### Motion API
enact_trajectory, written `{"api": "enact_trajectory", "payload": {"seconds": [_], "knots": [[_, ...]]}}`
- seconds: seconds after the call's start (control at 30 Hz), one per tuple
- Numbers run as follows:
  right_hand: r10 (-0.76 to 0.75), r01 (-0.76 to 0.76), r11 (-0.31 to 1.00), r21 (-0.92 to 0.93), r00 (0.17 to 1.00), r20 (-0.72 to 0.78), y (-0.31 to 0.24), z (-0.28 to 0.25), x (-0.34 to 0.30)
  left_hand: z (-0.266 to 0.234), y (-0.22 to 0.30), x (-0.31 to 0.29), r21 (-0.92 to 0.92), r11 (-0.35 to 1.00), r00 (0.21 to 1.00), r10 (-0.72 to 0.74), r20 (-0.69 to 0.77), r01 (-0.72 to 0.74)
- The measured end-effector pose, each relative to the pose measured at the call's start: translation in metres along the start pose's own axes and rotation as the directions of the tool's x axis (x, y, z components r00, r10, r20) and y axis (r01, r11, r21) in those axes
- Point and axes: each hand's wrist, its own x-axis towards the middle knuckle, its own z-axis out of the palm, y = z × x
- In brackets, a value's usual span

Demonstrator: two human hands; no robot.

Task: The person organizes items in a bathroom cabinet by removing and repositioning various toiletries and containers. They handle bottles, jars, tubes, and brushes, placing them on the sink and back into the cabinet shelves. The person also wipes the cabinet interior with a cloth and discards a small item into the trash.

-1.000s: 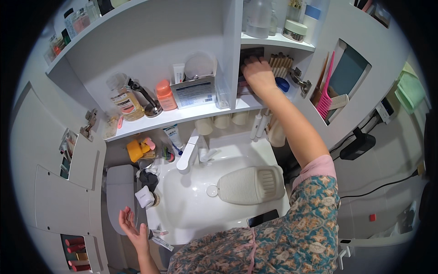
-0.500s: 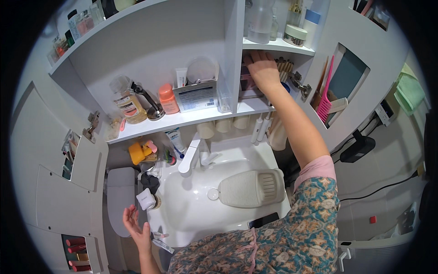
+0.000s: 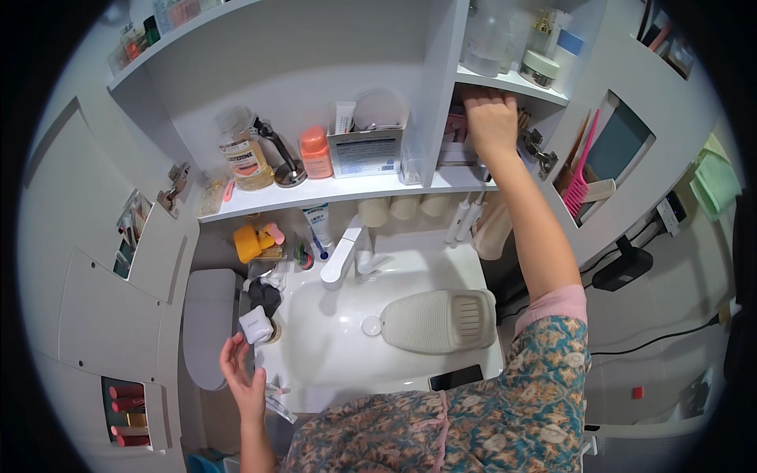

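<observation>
My right hand reaches into the lower right cubby of the wall cabinet, under the small shelf. Its back faces me and the fingertips are lost in the shadow, so what they touch is hidden. Beside it sits a clear organizer box with pinkish things in it, and makeup brushes show partly past the wrist. My left hand hovers by the basin's left edge, empty, fingers loosely apart. Close to those fingers is a small white square-topped container.
A mouthwash bottle, an orange bottle and a cardboard box line the shelf. Below, the white basin holds a small washboard. A phone lies on its rim. An open cabinet door with a pink comb stands right.
The view has shifted, so the cabinet appears farther right and slightly lower. My right hand stays in the cubby, its fingers more hidden now. My left hand remains beside the basin.
</observation>
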Motion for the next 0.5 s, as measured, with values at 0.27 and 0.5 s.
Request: {"api": "enact_trajectory", "payload": {"seconds": [0.27, 0.5], "knots": [[0.386, -0.351, 0.845, 0.402, 0.922, -0.007, -0.015, -0.082, -0.048, 0.01, 0.004, 0.003, -0.113, 0.993, 0.997, -0.008, 0.083, 0.017], [0.628, -0.377, -0.372, 0.848, 0.571, 0.529, -0.055, -0.209, -0.149, 0.044, 0.025, -0.002, -0.42, 0.869, 0.932, -0.117, 0.342, 0.263]]}}
